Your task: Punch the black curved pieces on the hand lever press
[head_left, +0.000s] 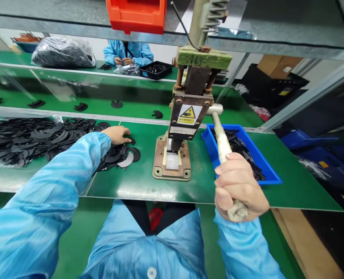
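Observation:
My left hand (118, 135) is at the right end of a heap of black curved flat parts (44, 135). Its thumb and fingers are apart, close to one black piece (132, 141), and I see nothing gripped between them. A grey curved piece (127, 160) lies among the black ones just in front. My right hand (240, 186) is closed around the wrapped lever (220, 135) of a hand press. The press (190, 116) carries a yellow warning label. Beneath its ram, a whitish block (172, 160) sits on the base plate (158, 166).
A blue bin (272, 179) of thin black parts stands right of the press. Black parts lie spaced along the green strip (139, 112) behind. An orange-red bin (137, 17) rests on the overhead shelf. Across the bench, a co-worker's hands (123, 61) are beside a black tray (156, 70).

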`<state>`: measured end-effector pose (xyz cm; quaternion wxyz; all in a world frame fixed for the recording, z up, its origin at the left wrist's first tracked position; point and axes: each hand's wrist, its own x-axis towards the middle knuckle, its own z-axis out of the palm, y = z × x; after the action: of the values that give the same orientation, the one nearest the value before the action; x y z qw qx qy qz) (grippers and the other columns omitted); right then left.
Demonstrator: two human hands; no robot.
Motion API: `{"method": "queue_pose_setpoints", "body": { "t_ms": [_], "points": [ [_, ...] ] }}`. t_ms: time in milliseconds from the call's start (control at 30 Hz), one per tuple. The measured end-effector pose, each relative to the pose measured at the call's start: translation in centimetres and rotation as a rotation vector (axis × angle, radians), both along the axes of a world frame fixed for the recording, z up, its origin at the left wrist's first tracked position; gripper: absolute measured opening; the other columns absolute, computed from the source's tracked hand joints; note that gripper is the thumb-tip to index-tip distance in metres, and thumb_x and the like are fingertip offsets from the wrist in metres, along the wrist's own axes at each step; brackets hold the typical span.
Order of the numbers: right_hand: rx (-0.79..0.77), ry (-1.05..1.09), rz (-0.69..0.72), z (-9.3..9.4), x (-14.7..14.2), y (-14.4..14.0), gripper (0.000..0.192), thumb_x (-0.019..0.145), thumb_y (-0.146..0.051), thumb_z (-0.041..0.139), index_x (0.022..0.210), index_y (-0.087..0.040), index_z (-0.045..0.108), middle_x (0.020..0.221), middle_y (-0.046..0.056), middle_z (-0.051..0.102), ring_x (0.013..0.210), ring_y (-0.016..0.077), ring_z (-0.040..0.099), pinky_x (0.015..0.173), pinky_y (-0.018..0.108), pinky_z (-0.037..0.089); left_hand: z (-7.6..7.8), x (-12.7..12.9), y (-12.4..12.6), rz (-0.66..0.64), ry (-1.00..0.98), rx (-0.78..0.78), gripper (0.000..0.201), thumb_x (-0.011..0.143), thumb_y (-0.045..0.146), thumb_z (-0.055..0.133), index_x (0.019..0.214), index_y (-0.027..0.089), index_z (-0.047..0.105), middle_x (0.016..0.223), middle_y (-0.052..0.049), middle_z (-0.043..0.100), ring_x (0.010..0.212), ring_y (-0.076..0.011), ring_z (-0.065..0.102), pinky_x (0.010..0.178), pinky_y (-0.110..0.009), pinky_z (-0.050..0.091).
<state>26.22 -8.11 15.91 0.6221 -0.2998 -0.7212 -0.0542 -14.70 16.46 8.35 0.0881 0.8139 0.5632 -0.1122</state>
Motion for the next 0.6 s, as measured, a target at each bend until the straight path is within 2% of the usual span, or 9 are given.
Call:
{"method": "queue_pose_setpoints", "body": {
  "t_ms": [100, 167, 233, 333, 400, 467, 533, 600],
  "points": [
    [-0.004, 0.003, -0.008, -0.1, 0.0, 0.0, 0.021, 0.083, -0.032, 0.07, 0.066, -0.03, 0.057, 0.06, -0.003, 0.067, 0.065, 0.0224, 0.07, 0.094, 0.061, 0.062, -0.5, 0.8, 0.7, 0.015, -0.038, -0.057, 0.058, 0.084, 0.057, 0.069, 0.129, 0.021, 0.075, 0.136, -0.015, 0.075, 0.119, -0.0302, 0.07, 0.099, -0.031, 0.049],
    [-0.018, -0.004, -0.017, -0.2, 0.0, 0.1, 0.021, 0.084, -0.033, 0.069, 0.067, -0.03, 0.057, 0.061, -0.003, 0.067, 0.065, 0.0222, 0.07, 0.094, 0.06, 0.062, -0.3, 1.7, 0.9, 0.044, -0.105, -0.081, 0.053, 0.079, 0.054, 0.076, 0.12, 0.021, 0.077, 0.126, -0.012, 0.078, 0.111, -0.0285, 0.071, 0.092, -0.03, 0.05],
    [0.005, 0.015, -0.032, -0.3, -0.3, 0.2, 0.025, 0.087, -0.036, 0.068, 0.066, -0.03, 0.056, 0.059, -0.004, 0.065, 0.064, 0.0214, 0.069, 0.093, 0.059, 0.062, 0.3, 2.4, 1.1, 0.092, -0.185, -0.103, 0.043, 0.074, 0.053, 0.08, 0.104, 0.022, 0.078, 0.107, -0.009, 0.081, 0.097, -0.0269, 0.071, 0.083, -0.03, 0.048],
    [0.054, 0.056, -0.027, -0.3, -0.6, 0.3, 0.028, 0.089, -0.036, 0.067, 0.065, -0.028, 0.054, 0.057, -0.003, 0.063, 0.064, 0.0201, 0.067, 0.092, 0.058, 0.061, 1.5, 3.6, 0.6, 0.12, -0.278, -0.118, 0.032, 0.075, 0.054, 0.079, 0.083, 0.023, 0.073, 0.076, -0.002, 0.072, 0.074, -0.0222, 0.064, 0.07, -0.03, 0.042],
    [0.04, 0.05, -0.016, -0.3, -0.7, 0.2, 0.028, 0.089, -0.035, 0.067, 0.065, -0.027, 0.054, 0.058, -0.003, 0.064, 0.066, 0.02, 0.068, 0.093, 0.058, 0.061, 2.1, 4.7, -0.7, 0.146, -0.409, -0.119, 0.035, 0.079, 0.057, 0.076, 0.081, 0.024, 0.068, 0.067, 0.001, 0.065, 0.065, -0.0178, 0.057, 0.064, -0.029, 0.038],
    [0.016, 0.035, -0.024, -0.2, -0.8, 0.1, 0.028, 0.089, -0.037, 0.066, 0.066, -0.028, 0.054, 0.058, -0.004, 0.064, 0.067, 0.0205, 0.068, 0.093, 0.059, 0.061, 2.3, 6.5, -2.7, 0.208, -0.661, -0.142, 0.04, 0.084, 0.061, 0.073, 0.08, 0.023, 0.063, 0.064, 0.003, 0.06, 0.057, -0.0134, 0.049, 0.059, -0.027, 0.035],
    [0.016, 0.039, -0.044, -0.2, -0.9, 0.0, 0.03, 0.091, -0.038, 0.065, 0.066, -0.029, 0.053, 0.057, -0.004, 0.062, 0.066, 0.021, 0.068, 0.091, 0.06, 0.061, 2.0, 8.7, -5.1, 0.278, -0.941, -0.23, 0.044, 0.087, 0.062, 0.073, 0.079, 0.022, 0.058, 0.06, 0.005, 0.055, 0.052, -0.0102, 0.044, 0.053, -0.025, 0.031],
    [0.022, 0.049, -0.054, -0.2, -0.9, 0.0, 0.03, 0.092, -0.039, 0.064, 0.066, -0.029, 0.052, 0.056, -0.005, 0.061, 0.066, 0.021, 0.068, 0.092, 0.06, 0.061, 1.4, 11.0, -7.4, 0.312, -1.112, -0.345, 0.045, 0.087, 0.06, 0.076, 0.08, 0.021, 0.055, 0.058, 0.006, 0.054, 0.048, -0.0086, 0.044, 0.049, -0.023, 0.032]
  ]
}}
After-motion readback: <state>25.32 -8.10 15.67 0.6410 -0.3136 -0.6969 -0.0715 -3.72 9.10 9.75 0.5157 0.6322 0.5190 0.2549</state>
